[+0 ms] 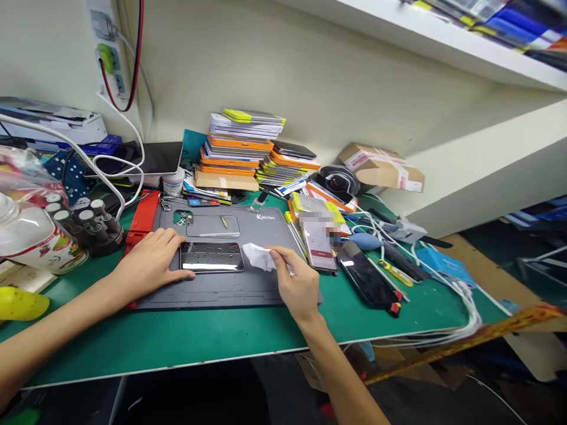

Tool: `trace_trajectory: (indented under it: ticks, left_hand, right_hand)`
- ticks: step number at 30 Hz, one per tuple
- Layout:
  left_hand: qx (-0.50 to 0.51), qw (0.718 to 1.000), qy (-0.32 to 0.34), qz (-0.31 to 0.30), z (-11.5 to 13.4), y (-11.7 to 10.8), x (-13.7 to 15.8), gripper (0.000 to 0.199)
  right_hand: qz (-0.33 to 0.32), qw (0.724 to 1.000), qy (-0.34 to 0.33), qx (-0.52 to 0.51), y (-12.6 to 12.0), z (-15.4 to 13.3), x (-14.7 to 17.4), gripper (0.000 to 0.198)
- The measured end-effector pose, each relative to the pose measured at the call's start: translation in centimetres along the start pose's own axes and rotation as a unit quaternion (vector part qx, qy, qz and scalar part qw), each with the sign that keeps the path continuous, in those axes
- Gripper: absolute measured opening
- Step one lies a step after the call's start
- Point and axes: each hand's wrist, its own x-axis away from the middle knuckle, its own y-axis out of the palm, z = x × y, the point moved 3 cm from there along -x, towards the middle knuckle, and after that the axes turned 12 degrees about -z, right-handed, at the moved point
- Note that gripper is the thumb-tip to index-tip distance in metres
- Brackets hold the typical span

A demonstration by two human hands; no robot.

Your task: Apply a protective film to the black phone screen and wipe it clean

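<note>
A smartphone (212,257) lies face up on a grey work mat (266,290), with drops of liquid on its dark screen. My left hand (153,260) grips the phone's left end, its thumb along the near edge and its fingers at the far side. Pinched between the thumb and fingers of my right hand (297,282) is a crumpled white wipe (258,257). The wipe hangs just off the phone's right end. Behind the phone, a small brass-coloured piece (224,222) and a tray section with tiny screws (182,218) are on the mat.
Stacked phone-screen boxes (239,144) stand at the wall. To the right are a lit phone (321,242), a dark phone (365,274) and tangled white cables (460,298). A screwdriver holder (97,227) and a plastic bottle (39,236) stand left; a small glass bottle (257,203) is behind the mat.
</note>
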Motion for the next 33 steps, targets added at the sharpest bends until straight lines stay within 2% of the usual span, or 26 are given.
trace_trajectory:
  ticks: [8,10,15,18,20,23,27,33]
  left_hand:
    - [-0.008,1.000,-0.019,0.008,0.1,0.0,0.0,0.079]
    - [-0.014,1.000,-0.025,-0.001,0.2,0.0,0.0,0.078]
    - [-0.023,0.999,-0.030,-0.015,0.5,0.0,0.1,0.074]
    - [-0.028,0.999,-0.031,-0.012,0.7,0.0,0.2,0.073]
    - [-0.030,0.999,-0.031,-0.009,0.7,0.0,0.2,0.073]
    - [-0.031,0.999,-0.029,-0.006,0.7,0.1,0.2,0.074]
    - [-0.030,0.999,-0.025,-0.001,0.5,0.4,0.1,0.073]
    - [-0.019,1.000,-0.012,0.021,0.3,0.6,0.1,0.075]
  right_hand:
    - [0.054,0.996,-0.026,0.061,-0.8,-0.1,-0.6,0.026]
    - [0.049,0.996,-0.038,0.068,-0.6,-0.4,-0.4,0.025]
    - [-0.064,0.986,-0.136,0.078,1.6,-2.2,1.7,0.023]
    - [-0.140,0.960,-0.211,0.118,2.8,-3.4,3.4,0.049]
    - [-0.177,0.940,-0.236,0.171,3.2,-3.6,4.3,0.064]
    - [-0.210,0.923,-0.226,0.229,3.3,-3.3,5.1,0.072]
    - [-0.232,0.920,-0.203,0.243,3.6,-2.6,4.9,0.075]
    - [-0.275,0.917,-0.169,0.234,4.5,-2.3,1.2,0.074]
